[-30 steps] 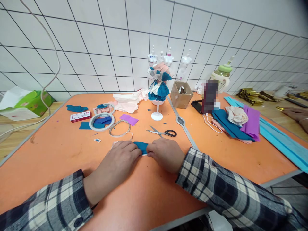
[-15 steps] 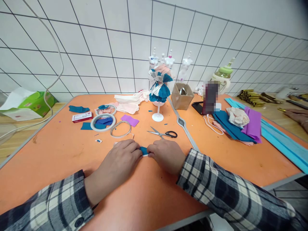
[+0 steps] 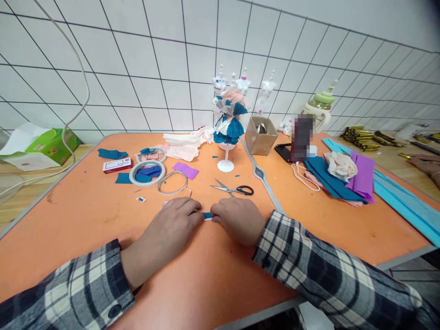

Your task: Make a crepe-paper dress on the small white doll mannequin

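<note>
A narrow blue strip [image 3: 207, 215] with a white lower edge lies on the orange table between my hands. My left hand [image 3: 172, 224] is closed on its left end, fingertips pressed down. At the right end my right hand [image 3: 239, 220] pinches the strip, its fingers curled. Both hands hide most of the strip. Just beyond them rest open scissors [image 3: 233, 189] with black handles. Behind the scissors, a small white stand [image 3: 226, 166] carries a dress form in blue and white crepe.
Tape rolls [image 3: 147, 182], a red-white box [image 3: 117, 165] and a purple piece [image 3: 185, 170] lie left. A cardboard box [image 3: 260, 136], a phone [image 3: 301, 137] and folded crepe sheets [image 3: 359, 176] are right. Another person's hand [image 3: 424, 167] shows at the far right.
The blue strip between my fingers looks narrower than before, folded down toward its white edge. My left fingers have shifted slightly. The scissors and other items stay in place.
</note>
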Action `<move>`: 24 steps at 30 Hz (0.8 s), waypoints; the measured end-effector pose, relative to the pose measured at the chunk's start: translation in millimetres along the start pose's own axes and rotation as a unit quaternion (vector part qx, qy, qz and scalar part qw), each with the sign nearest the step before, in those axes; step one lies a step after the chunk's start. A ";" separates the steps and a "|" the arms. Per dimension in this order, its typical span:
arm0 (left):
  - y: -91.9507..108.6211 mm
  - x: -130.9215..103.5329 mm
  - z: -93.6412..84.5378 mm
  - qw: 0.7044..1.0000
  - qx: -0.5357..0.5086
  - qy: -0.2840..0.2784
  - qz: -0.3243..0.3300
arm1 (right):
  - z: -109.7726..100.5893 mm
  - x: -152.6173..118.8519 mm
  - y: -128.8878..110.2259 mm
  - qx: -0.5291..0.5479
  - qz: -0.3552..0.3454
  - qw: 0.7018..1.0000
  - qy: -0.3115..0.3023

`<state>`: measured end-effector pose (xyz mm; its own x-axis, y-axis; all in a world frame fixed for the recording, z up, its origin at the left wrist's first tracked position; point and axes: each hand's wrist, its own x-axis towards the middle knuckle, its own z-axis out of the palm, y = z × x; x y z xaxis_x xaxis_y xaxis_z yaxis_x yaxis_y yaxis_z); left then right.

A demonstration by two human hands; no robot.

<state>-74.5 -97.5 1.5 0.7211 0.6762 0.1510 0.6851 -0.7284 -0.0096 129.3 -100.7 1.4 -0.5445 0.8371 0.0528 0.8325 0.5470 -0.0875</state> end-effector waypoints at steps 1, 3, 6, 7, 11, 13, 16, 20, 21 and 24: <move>-0.5 -0.2 -0.2 1.000 -0.002 0.003 0.003 | -0.3 -0.3 -0.1 -0.004 0.002 1.000 0.001; -1.7 -0.7 -0.9 1.000 -0.006 0.003 0.010 | -0.8 -0.5 0.1 -0.004 0.000 1.000 -0.003; -3.6 -1.8 -1.2 1.000 -0.017 0.007 0.024 | -1.0 0.0 0.4 0.004 -0.007 1.000 -0.018; -4.0 -2.1 -0.8 0.999 -0.022 0.010 0.029 | -0.9 0.3 0.3 0.007 -0.010 1.000 -0.020; -2.7 -2.2 2.3 0.999 -0.025 0.015 0.027 | 1.0 2.3 -1.0 0.002 -0.031 0.999 0.016; -0.8 -1.4 3.2 1.000 -0.024 -0.004 0.011 | 2.1 2.9 -2.0 -0.006 -0.039 0.999 0.032; 1.2 -0.1 2.8 0.999 -0.028 -0.033 -0.010 | 2.5 2.5 -3.2 -0.019 -0.050 0.998 0.042; 1.2 0.0 1.5 0.999 -0.020 -0.031 -0.018 | 1.9 0.5 -3.2 -0.024 -0.054 0.996 0.060; 1.2 -0.3 1.5 0.999 -0.021 -0.026 -0.017 | 1.8 0.3 -3.1 -0.024 -0.057 0.996 0.061; 2.0 -2.3 2.4 0.999 -0.038 0.015 -0.014 | 1.9 0.4 -2.7 -0.029 -0.064 0.995 0.067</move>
<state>-74.5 -100.2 -1.2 0.6981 0.6930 0.1799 0.6938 -0.7169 0.0691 126.6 -101.9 -0.3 -0.6317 0.7511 0.1918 0.7635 0.6456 -0.0138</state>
